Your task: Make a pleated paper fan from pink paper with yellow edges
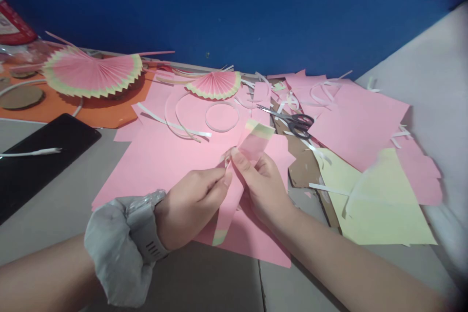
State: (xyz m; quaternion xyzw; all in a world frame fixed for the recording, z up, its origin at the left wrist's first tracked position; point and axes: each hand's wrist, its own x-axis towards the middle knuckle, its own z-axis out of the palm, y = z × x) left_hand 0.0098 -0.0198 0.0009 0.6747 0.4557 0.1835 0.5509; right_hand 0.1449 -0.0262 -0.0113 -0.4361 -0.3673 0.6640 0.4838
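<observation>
Between my hands is a folded pink paper strip [233, 198] with pale green and yellow ends, held slanting over the pink sheets. My left hand [197, 200] is closed, pinching near the strip's middle, where something thin and pale shows at the fingertips. My right hand [265, 187] grips the same strip from the other side, thumb on top. What exactly lies under the fingertips is hidden. Just beyond the hands are a pale ring [205, 118] and a white paper strip [175, 122] on pink paper [153, 165].
Two pleated pink paper fans [97, 73] with green-yellow zigzag edges lie at the back. Black-handled scissors [300, 123] rest on brown cardboard [305, 168] amid paper scraps. A black tablet-like slab [47, 161] with a white cable [36, 152] is left; yellow-green paper [387, 209] is right. A blue wall [234, 14] stands behind.
</observation>
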